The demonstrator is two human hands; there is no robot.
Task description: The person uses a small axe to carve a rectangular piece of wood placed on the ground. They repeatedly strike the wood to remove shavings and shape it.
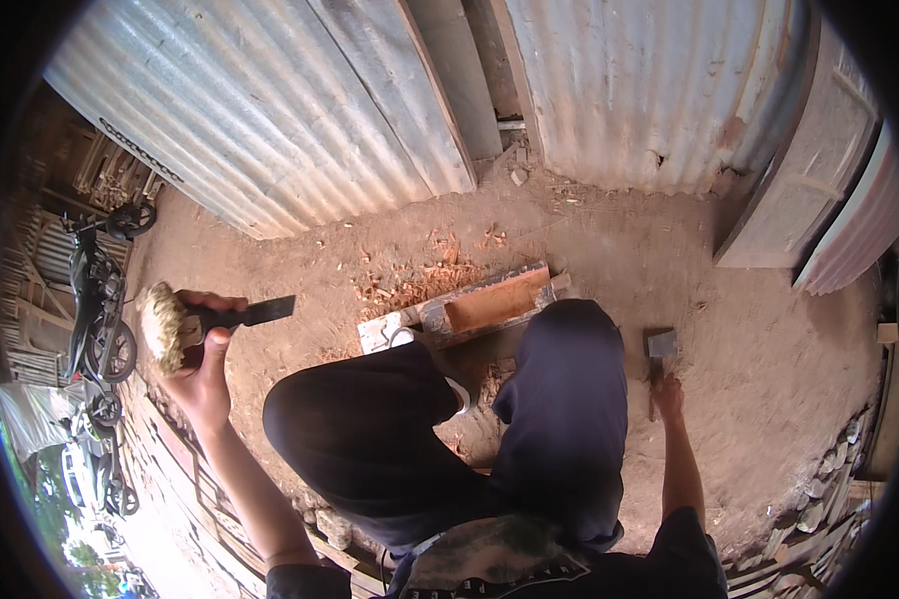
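My left hand (208,365) is raised at the left, its fingers wrapped round a chisel (268,311). The chisel has a dark flat blade pointing right and a pale, frayed, fibrous butt end. Low on the right, my right hand (668,397) grips the handle of a hatchet-like tool (660,345) with a squarish grey metal head. Between and beyond my knees lies a wooden block (504,301) with a long orange-brown hollow cut into it. My legs in dark trousers hide part of the block. Neither tool touches it.
Reddish wood chips (425,282) lie scattered on the dirt floor (669,235) beyond the block. Corrugated metal sheets (260,110) stand along the far side. Motorcycles (100,299) are parked at the left. Stacked wood pieces (819,509) lie at the lower right.
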